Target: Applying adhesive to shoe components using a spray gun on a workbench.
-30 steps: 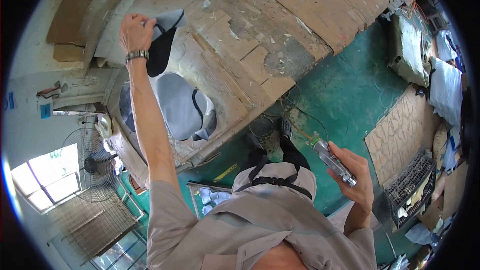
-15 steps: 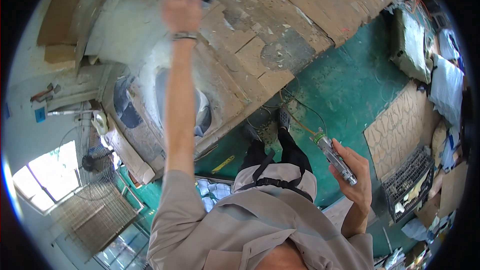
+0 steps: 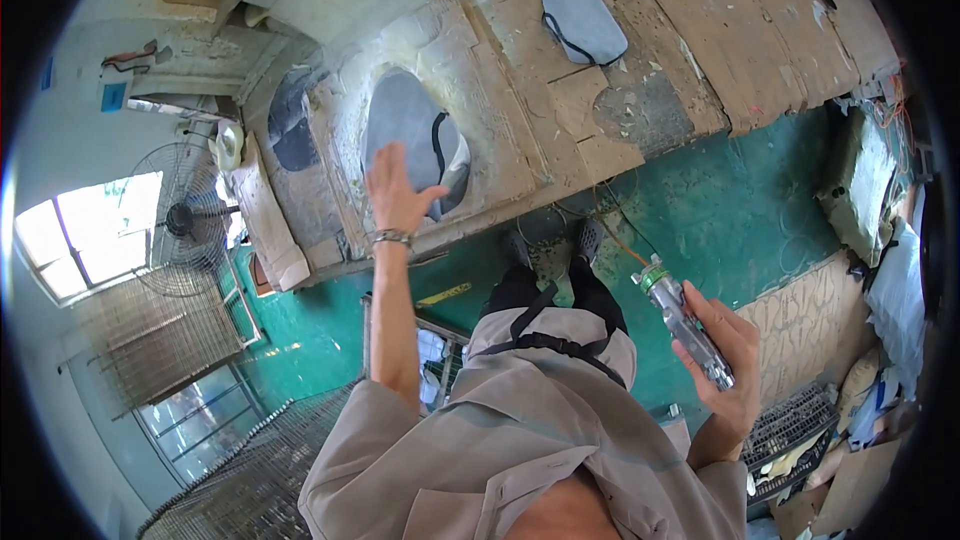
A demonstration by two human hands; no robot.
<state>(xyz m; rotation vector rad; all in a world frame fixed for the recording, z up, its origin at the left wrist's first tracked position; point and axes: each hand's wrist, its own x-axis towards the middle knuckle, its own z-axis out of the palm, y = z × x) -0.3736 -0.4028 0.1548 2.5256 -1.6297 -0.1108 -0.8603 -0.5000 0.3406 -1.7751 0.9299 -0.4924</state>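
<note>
My left hand (image 3: 398,196) is stretched out over the worn worktable (image 3: 520,120), fingers spread and holding nothing, just above a grey fabric piece (image 3: 410,135) lying on the table. A metal bracelet sits on that wrist. A second grey fabric piece with a black cord (image 3: 582,14) lies flat further out on the table. My right hand (image 3: 728,360) is held near my waist, gripping a metal spray gun with a green collar (image 3: 685,325), its nozzle pointing up toward the table.
The table top is patched with cardboard and stained boards (image 3: 700,30). A green floor (image 3: 740,210) lies below. A standing fan (image 3: 185,220) and a window are at left, wire racks (image 3: 250,480) at lower left, and bundles and crates (image 3: 860,380) at right.
My left hand let go of the grey piece far out on the table and drew back toward me to the nearer grey piece. The right hand kept its hold on the spray gun.
</note>
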